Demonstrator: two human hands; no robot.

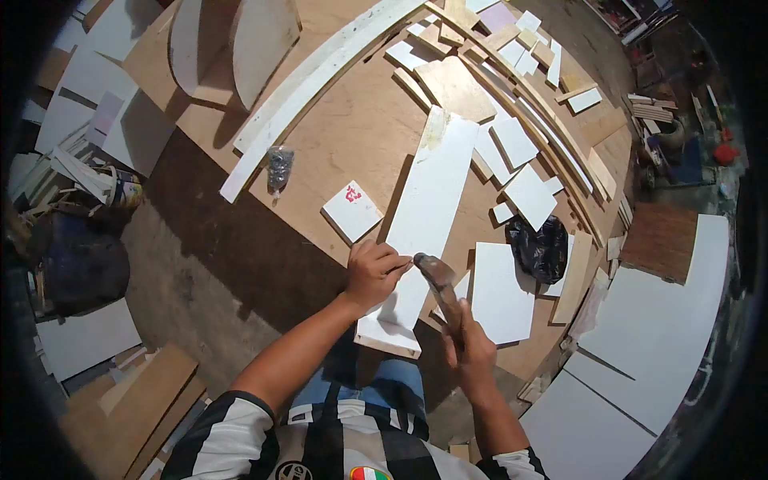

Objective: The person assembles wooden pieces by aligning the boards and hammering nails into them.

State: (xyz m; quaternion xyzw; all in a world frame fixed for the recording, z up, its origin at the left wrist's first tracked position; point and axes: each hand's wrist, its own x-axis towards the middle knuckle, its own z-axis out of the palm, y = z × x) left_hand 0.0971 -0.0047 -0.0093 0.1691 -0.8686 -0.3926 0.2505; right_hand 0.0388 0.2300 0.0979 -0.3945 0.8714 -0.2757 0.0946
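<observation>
My right hand (472, 350) is wrapped around the handle of a hammer (438, 278). The hammer's head is right beside the fingertips of my left hand (374, 272), over a long white board (432, 192). Those left fingers are pinched together on what looks like a small nail (410, 261), mostly hidden. The board lies lengthwise away from me, its near end jutting past the table edge, with a short piece fixed across that end. A small white square block (352, 212) with a red mark lies left of the board.
The plywood table (312, 204) holds a curved white strip (320, 88), a small bag of dark bits (279, 170), curved panels (260, 52), a black plastic bag (541, 248) and several white offcuts (504, 292). Large white sheets (656, 320) are at right.
</observation>
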